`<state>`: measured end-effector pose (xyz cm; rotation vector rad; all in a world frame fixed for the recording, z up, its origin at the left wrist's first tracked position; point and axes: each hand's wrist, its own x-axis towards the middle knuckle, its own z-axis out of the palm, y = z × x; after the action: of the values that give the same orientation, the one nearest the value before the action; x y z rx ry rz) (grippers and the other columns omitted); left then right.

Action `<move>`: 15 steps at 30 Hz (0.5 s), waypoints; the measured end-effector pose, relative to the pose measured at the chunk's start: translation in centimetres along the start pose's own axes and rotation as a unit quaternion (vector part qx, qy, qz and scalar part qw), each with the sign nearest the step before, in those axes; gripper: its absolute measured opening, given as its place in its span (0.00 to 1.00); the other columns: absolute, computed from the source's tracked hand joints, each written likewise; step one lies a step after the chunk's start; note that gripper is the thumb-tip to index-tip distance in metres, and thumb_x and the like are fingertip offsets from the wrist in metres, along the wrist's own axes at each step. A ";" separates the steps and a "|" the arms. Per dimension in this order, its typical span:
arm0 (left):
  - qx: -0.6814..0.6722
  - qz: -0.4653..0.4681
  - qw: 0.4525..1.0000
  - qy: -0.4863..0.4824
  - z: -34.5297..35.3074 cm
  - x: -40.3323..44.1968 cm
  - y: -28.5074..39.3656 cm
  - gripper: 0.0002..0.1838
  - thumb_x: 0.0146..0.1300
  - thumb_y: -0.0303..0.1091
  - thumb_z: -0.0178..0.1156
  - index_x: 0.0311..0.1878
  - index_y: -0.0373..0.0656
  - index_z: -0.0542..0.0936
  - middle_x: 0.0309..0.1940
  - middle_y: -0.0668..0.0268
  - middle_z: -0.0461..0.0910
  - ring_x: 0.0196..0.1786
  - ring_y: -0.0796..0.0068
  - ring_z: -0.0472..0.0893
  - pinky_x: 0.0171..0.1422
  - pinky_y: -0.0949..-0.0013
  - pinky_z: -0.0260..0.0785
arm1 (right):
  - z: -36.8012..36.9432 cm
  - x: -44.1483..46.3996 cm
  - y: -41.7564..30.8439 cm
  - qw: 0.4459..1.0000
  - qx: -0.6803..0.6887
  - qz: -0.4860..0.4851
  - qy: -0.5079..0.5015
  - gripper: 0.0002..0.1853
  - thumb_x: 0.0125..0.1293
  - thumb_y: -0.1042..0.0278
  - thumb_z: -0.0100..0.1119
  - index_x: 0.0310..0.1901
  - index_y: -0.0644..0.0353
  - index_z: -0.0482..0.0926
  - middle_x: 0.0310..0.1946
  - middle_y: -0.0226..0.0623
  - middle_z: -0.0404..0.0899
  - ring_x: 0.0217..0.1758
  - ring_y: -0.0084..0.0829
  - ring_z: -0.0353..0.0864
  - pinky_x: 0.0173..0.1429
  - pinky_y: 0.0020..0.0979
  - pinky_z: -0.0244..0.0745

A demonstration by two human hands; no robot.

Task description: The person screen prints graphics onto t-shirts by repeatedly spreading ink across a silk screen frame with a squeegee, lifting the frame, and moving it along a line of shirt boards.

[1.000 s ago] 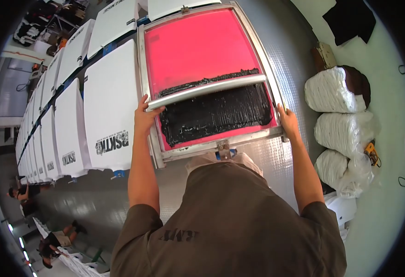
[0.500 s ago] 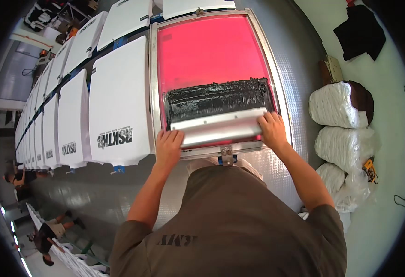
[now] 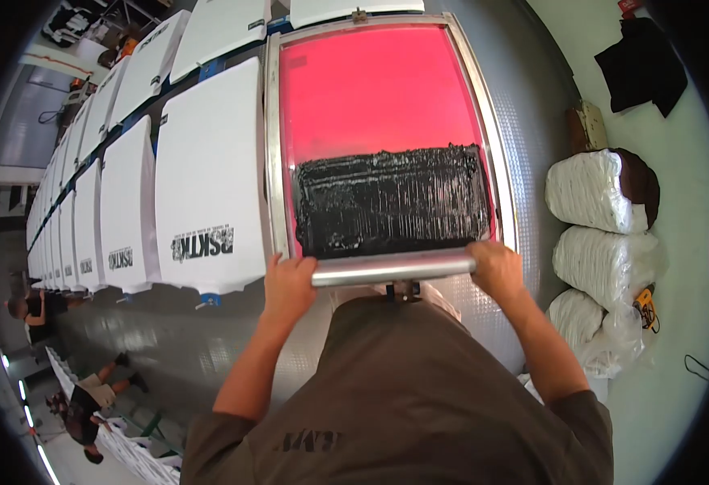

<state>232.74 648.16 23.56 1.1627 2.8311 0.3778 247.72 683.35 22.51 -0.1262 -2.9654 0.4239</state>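
Observation:
A metal squeegee [image 3: 395,267] lies crosswise at the near end of the screen-printing frame [image 3: 496,129]. My left hand [image 3: 291,283] is closed around its left end, and my right hand [image 3: 496,271] grips the right end. Beyond the squeegee, thick black ink [image 3: 391,198] covers the near half of the mesh in a ridged patch. The far half of the mesh [image 3: 379,89] is bright pink. A metal clamp [image 3: 404,291] sits at the frame's near side, close to my body, partly covered by the squeegee.
White shirts [image 3: 213,170] with black lettering lie on boards in rows to the left. Wrapped white bundles [image 3: 589,190] are stacked on the right, with a yellow device [image 3: 645,307] beside them. Black cloth [image 3: 641,69] lies at the far right. Other people [image 3: 88,412] are at lower left.
Both hands have pulled the squeegee toward my body, to the frame's near edge. More of the black ink patch now shows behind it. The squeegee looks tilted differently.

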 end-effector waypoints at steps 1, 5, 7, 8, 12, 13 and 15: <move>-0.001 0.015 0.999 0.037 1.4 0.6 -0.9 0.11 0.45 0.23 0.60 0.34 0.46 0.78 0.27 0.60 0.79 0.35 0.55 0.80 0.50 0.46 0.68 | 1.6 0.4 0.9 0.999 -0.023 0.001 0.033 0.04 0.52 0.77 0.58 0.28 0.54 0.78 0.25 0.38 0.80 0.28 0.39 0.83 0.31 0.40 0.81; 0.037 0.016 0.993 0.109 2.7 8.0 -3.2 0.09 0.43 0.22 0.59 0.31 0.44 0.78 0.28 0.59 0.78 0.34 0.53 0.78 0.44 0.52 0.67 | 2.5 7.3 3.6 0.998 -0.046 0.029 0.044 0.04 0.55 0.75 0.55 0.32 0.53 0.77 0.31 0.38 0.82 0.33 0.43 0.83 0.32 0.42 0.80; 0.011 -0.025 0.999 0.018 -0.6 12.4 -3.2 0.05 0.49 0.29 0.66 0.29 0.44 0.79 0.27 0.59 0.81 0.35 0.55 0.82 0.43 0.53 0.68 | 1.1 11.4 5.0 0.999 -0.031 0.031 -0.019 0.06 0.54 0.74 0.56 0.33 0.53 0.78 0.29 0.42 0.82 0.33 0.48 0.83 0.36 0.47 0.78; 0.019 -0.018 1.000 0.008 -1.1 12.1 -3.2 0.06 0.49 0.31 0.68 0.28 0.44 0.79 0.26 0.58 0.81 0.34 0.54 0.82 0.41 0.52 0.69 | 0.8 11.2 5.0 0.998 -0.033 0.042 -0.033 0.06 0.54 0.74 0.56 0.33 0.53 0.78 0.29 0.42 0.82 0.33 0.48 0.83 0.37 0.47 0.78; -0.002 0.002 0.999 -0.040 -2.4 5.3 -1.0 0.07 0.43 0.28 0.67 0.26 0.44 0.78 0.21 0.57 0.79 0.28 0.53 0.81 0.39 0.52 0.70 | -0.6 4.6 2.6 0.997 0.005 0.047 -0.060 0.07 0.52 0.74 0.59 0.32 0.49 0.81 0.28 0.38 0.82 0.33 0.43 0.84 0.36 0.44 0.80; -0.003 0.015 0.998 -0.064 -1.1 2.6 -1.0 0.06 0.41 0.25 0.63 0.26 0.45 0.78 0.20 0.58 0.78 0.29 0.54 0.81 0.40 0.54 0.70 | 0.0 2.1 1.9 0.996 0.032 0.045 -0.065 0.08 0.50 0.76 0.59 0.31 0.49 0.82 0.28 0.36 0.82 0.33 0.41 0.84 0.36 0.43 0.81; -0.014 -0.008 0.999 0.038 1.2 -0.2 0.8 0.07 0.42 0.23 0.60 0.27 0.46 0.78 0.22 0.60 0.76 0.32 0.56 0.80 0.42 0.54 0.68 | 0.4 -0.1 0.2 0.999 0.021 0.040 0.022 0.06 0.51 0.75 0.59 0.30 0.51 0.81 0.28 0.36 0.82 0.33 0.41 0.84 0.35 0.41 0.81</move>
<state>233.54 648.81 22.58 1.1443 2.8882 0.4685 247.74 683.39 22.12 -0.2467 -2.9132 0.4877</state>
